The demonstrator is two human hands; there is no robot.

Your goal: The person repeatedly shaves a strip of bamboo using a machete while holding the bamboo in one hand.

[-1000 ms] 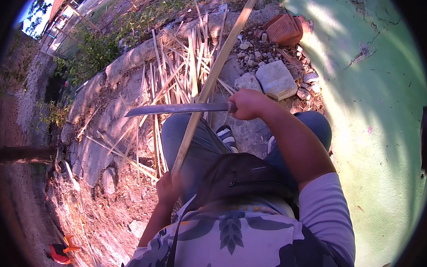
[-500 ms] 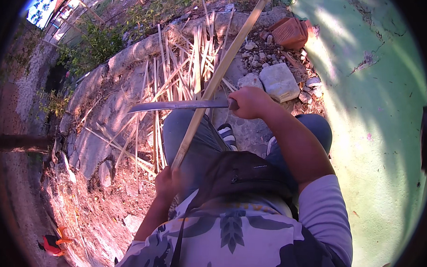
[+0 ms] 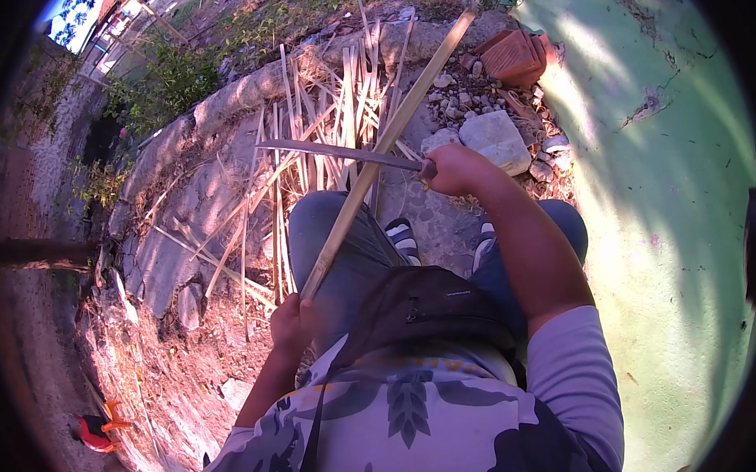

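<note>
My right hand (image 3: 457, 170) is wrapped round the handle of a machete (image 3: 331, 150), whose long blade points left. The blade lies across a long pale strip of bamboo (image 3: 372, 165) and looks to be against it, beyond my left knee. Low on the left, my left hand (image 3: 293, 323) is closed round the near end of that strip. From there the strip slants up and away to the right, over my left leg. Several split bamboo strips (image 3: 349, 110) lie in a loose heap on the ground ahead, partly behind the blade.
A pale stone block (image 3: 495, 143), rubble (image 3: 451, 99) and an orange-red clay block (image 3: 512, 59) lie ahead to the right. Green-painted paving (image 3: 661, 246) runs down the right side. At far left is a lower strip of ground; a red and orange object (image 3: 96, 434) sits bottom left.
My right hand has moved the machete away from me and a little to the right, farther up the bamboo strip. The strip's far end sits slightly lower; my left hand stays about in place.
</note>
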